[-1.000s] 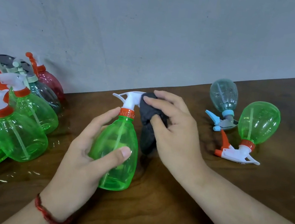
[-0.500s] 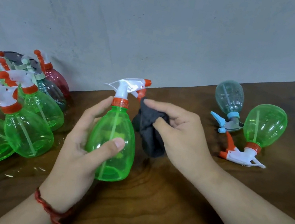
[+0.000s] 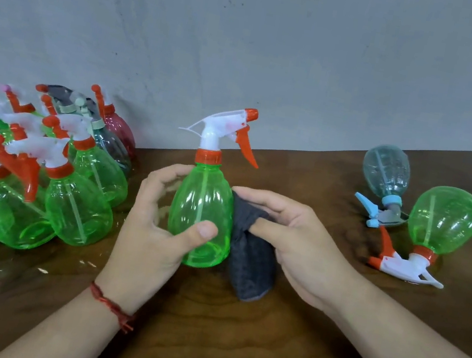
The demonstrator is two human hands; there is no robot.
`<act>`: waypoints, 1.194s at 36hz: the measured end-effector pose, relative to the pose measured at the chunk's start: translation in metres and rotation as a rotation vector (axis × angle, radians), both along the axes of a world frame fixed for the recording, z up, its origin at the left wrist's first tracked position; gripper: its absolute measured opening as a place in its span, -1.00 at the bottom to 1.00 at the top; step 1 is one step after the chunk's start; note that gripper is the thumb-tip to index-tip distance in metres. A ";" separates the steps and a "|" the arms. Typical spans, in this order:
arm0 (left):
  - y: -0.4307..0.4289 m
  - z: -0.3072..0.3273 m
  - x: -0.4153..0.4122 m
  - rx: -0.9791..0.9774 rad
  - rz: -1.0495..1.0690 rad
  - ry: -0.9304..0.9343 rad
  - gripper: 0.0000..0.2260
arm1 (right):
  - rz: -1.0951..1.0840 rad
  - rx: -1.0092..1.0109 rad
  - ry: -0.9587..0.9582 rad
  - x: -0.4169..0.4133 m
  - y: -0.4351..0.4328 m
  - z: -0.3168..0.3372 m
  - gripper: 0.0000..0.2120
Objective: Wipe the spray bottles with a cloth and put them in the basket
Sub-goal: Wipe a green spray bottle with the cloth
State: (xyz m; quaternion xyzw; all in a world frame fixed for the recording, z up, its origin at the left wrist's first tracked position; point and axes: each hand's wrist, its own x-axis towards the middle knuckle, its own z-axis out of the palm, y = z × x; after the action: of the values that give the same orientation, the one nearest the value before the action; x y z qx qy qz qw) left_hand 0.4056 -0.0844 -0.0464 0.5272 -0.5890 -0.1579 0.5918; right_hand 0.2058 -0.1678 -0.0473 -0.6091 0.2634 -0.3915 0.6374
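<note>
Plain grey wall at the back, and a dark wood worktop [image 3: 231,350] running right up against it, that's the whole setup from the head camera. Middle of the worktop, the left hand [image 3: 154,227] has its grip wrapped around an upright green spray bottle [image 3: 202,214], thumb pressed on the near side of the belly and fingers curled round the far side, so the grip is closed on it pretty snugly. Right hand [image 3: 301,249] is closed around a bunched dark grey cloth [image 3: 249,262], and that cloth is pressed against the bottle's right flank with its tail hanging down to the worktop. So the bottle sits between the two hands, touching both the left palm and the cloth. Its white trigger head with the orange nozzle points toward the right edge. Progress-wise, I'd say it's early or mid: the wipe on this one looks underway, not finished. No basket anywhere in view, so I can't tell if anything has gone in yet. Along the left edge by the wall there's a cluster of bottles [image 3: 49,188], mostly green plus a reddish and a darker one, all leaning together. Toward the right edge a pale blue bottle [image 3: 387,173] and another green bottle [image 3: 443,223] lie on their sides, just beside each other. Can't say which group is already wiped.
</note>
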 end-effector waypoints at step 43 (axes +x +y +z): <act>0.207 0.007 0.232 0.414 0.512 0.010 -0.45 | 0.211 -0.255 0.427 0.276 0.172 0.039 -0.54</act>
State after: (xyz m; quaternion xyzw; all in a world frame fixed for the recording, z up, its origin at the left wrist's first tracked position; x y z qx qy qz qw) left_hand 0.6380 0.1230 -0.0397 0.7664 -0.3899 -0.1229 0.4955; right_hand 0.4815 0.0038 -0.0081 -0.7772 0.2756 -0.2158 0.5230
